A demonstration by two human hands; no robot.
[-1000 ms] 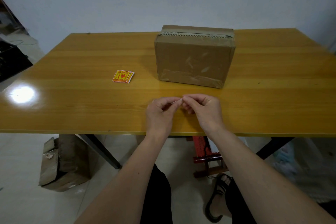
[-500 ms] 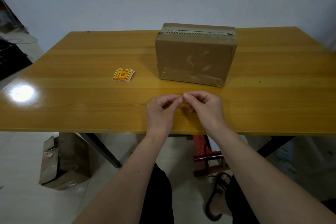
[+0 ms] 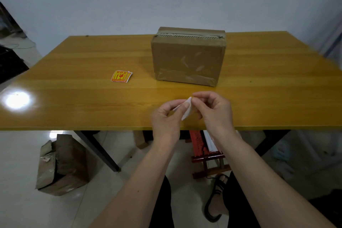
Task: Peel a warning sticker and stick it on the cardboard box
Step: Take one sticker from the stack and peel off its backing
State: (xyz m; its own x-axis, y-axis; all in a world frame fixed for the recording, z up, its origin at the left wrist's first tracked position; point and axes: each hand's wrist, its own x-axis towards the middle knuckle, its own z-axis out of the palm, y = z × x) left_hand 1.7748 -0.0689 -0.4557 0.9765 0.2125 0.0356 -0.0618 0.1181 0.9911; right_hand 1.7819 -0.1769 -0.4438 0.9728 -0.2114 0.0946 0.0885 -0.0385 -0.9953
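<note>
A brown cardboard box [image 3: 187,57], taped on its front, stands upright at the middle of the wooden table [image 3: 74,98]. Near the table's front edge my left hand [image 3: 167,114] and my right hand [image 3: 212,109] meet, both pinching one warning sticker [image 3: 187,110]. Only its white back shows, curling between my fingertips; whether the layers have parted I cannot tell. A small stack of yellow and red warning stickers [image 3: 121,76] lies flat on the table, left of the box and apart from my hands.
A bright light glare [image 3: 16,100] sits on the table's left front. Below the table are a worn cardboard box [image 3: 61,164] on the floor, black table legs [image 3: 100,152], a red stool [image 3: 205,150] and my sandalled foot [image 3: 215,200].
The white sheet between my fingertips now shows broader and curled, where earlier only a thin edge was visible. My hands have stayed at the same spot near the front edge.
</note>
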